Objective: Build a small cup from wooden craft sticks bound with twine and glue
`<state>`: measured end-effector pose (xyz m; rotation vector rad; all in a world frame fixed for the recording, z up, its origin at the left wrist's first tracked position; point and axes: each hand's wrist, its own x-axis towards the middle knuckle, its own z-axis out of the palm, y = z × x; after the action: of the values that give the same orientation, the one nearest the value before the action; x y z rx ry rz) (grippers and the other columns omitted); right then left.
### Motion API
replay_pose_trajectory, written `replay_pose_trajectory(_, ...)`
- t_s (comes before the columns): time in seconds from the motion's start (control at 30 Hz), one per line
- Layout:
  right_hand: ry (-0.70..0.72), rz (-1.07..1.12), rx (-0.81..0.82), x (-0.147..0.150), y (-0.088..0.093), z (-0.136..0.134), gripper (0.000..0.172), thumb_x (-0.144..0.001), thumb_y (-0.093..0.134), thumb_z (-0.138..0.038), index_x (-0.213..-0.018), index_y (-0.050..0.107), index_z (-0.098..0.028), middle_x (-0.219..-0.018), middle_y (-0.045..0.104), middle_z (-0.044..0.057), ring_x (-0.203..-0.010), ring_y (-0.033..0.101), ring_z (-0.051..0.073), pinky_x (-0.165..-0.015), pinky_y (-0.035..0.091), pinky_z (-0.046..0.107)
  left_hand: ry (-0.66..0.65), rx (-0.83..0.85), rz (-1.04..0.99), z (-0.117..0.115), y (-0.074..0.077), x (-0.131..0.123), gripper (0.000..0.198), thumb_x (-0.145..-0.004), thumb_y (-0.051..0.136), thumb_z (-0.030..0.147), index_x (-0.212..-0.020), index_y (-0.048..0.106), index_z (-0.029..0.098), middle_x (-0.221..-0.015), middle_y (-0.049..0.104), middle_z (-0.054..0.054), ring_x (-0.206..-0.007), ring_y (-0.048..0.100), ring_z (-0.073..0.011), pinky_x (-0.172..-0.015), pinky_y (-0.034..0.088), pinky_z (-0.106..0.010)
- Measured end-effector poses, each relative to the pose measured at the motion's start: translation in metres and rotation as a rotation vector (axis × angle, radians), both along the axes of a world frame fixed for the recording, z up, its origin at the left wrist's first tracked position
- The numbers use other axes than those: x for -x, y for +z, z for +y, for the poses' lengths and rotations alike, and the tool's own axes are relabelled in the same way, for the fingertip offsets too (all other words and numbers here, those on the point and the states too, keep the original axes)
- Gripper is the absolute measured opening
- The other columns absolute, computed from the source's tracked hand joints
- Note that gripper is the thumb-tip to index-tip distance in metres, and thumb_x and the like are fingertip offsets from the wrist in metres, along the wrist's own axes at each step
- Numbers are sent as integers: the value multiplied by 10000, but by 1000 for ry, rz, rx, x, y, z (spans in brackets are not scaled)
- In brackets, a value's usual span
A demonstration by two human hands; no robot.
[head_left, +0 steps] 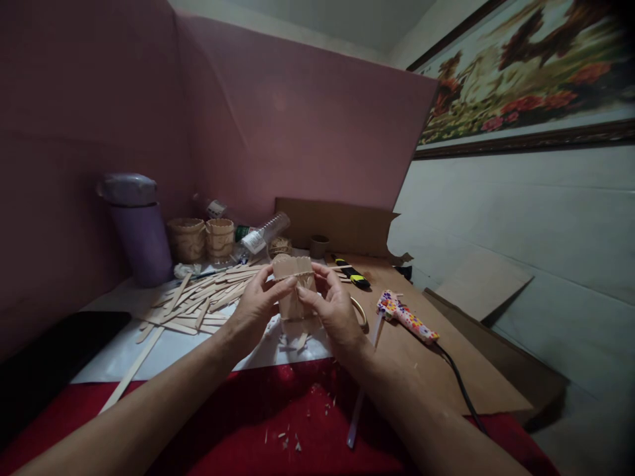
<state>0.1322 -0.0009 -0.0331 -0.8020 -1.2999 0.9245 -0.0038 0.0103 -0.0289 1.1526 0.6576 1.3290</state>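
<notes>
Between both hands I hold a small craft-stick cup [296, 301] with a scalloped top and a thin band around it. My left hand [260, 301] grips its left side, thumb pressed on the front. On the right side, my right hand [330, 301] wraps its fingers behind, its thumb also on the front. Below the cup, a short stick piece [302, 341] lies on the white sheet [198, 347]. A pile of craft sticks [208, 297] spreads to the left of my hands. To the right rests a flower-patterned glue gun [407, 317] with a glue stick in it.
A purple tumbler [143, 238] stands at the left, near two wooden cups [219, 238] and a plastic bottle [265, 233]. A yellow-black utility knife [354, 273] and a tape roll [358, 314] lie on the cardboard [446, 370]. Wood scraps dot the red cloth [248, 423].
</notes>
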Motion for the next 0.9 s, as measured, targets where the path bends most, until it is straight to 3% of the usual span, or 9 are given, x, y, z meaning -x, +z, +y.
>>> replay_pose_trajectory(0.23, 0, -3, 15, 1, 1, -1, 545, -696, 691, -341, -1197, 531, -199, -1168, 673, 130, -1062, 641, 263, -898, 538, 400, -24, -35, 13, 2, -1, 1, 530, -691, 800, 348, -1152, 601, 178, -1095, 689, -112, -890, 669, -236, -733, 517, -318)
replay_pose_trajectory(0.47, 64, -24, -23, 1, 4, -5, 527, -725, 608, -302, -1237, 544, -196, -1238, 650, 115, -1124, 620, 272, -961, 509, 408, -2, 25, 37, 3, 1, 2, 504, -759, 732, 377, -1194, 575, 177, -1149, 667, -117, -912, 663, -239, -719, 520, -324)
replay_pose_trajectory(0.67, -38, -73, -34, 4, -2, -1, 637, -703, 661, -373, -1289, 512, -171, -1301, 599, 141, -1197, 569, 302, -1010, 474, 456, -11, -44, -2, 7, -5, -1, 460, -773, 729, 392, -1141, 599, 149, -1071, 694, -115, -897, 670, -231, -752, 512, -322)
replay_pose_trajectory(0.9, -141, -192, -107, 3, -7, -1, 611, -725, 637, -361, -1308, 532, -209, -1323, 576, 128, -1251, 519, 313, -1030, 452, 503, -6, -42, -19, 7, -8, -2, 472, -771, 728, 384, -1153, 588, 144, -1086, 697, -121, -910, 674, -247, -775, 511, -346)
